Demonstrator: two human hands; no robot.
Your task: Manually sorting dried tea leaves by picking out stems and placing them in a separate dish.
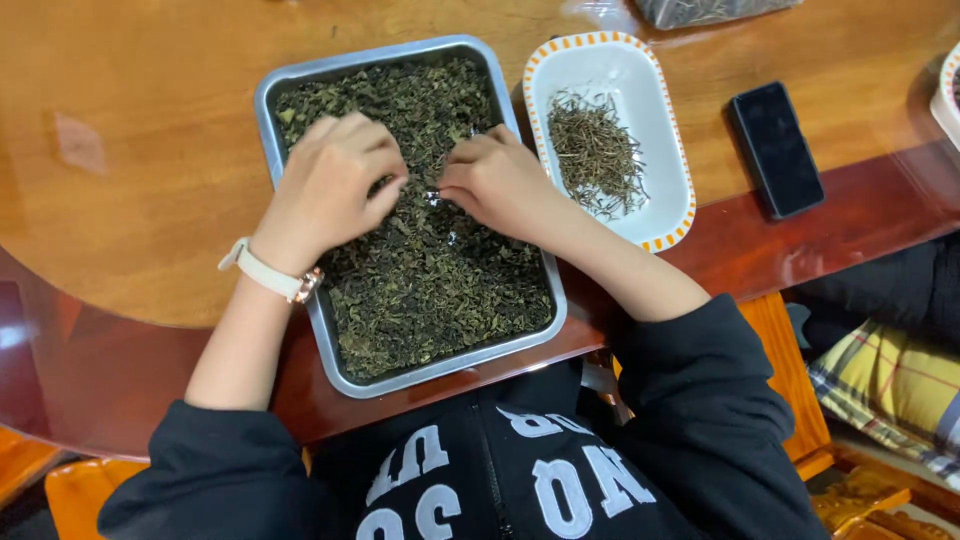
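Dried tea leaves (430, 280), dark green and crumpled, are filling a rectangular metal tray (268, 95) nearly edge to edge. Tray is sitting on a round wooden table (150, 120), its near corner overhanging the table's darker lower rim close to the person's body.

Left hand (330, 190) is resting on the leaves in the tray's upper half, fingers curled down and pinching into the pile. Right hand (495, 180) is doing the same just beside it, fingertips nearly meeting the left's at tray centre. Both are closed loosely on leaf bits; can't tell exactly what piece each is gripping. A pale watch (270, 272) is sitting on the left wrist.

Just right of the tray, almost touching its edge, a white oval dish with an orange-striped rim (665, 120) is holding a small heap of thin stems (597, 155). A black phone (776, 148) is lying well right of the dish. Tabletop left of the tray is bare wood, so most open room is on that side.
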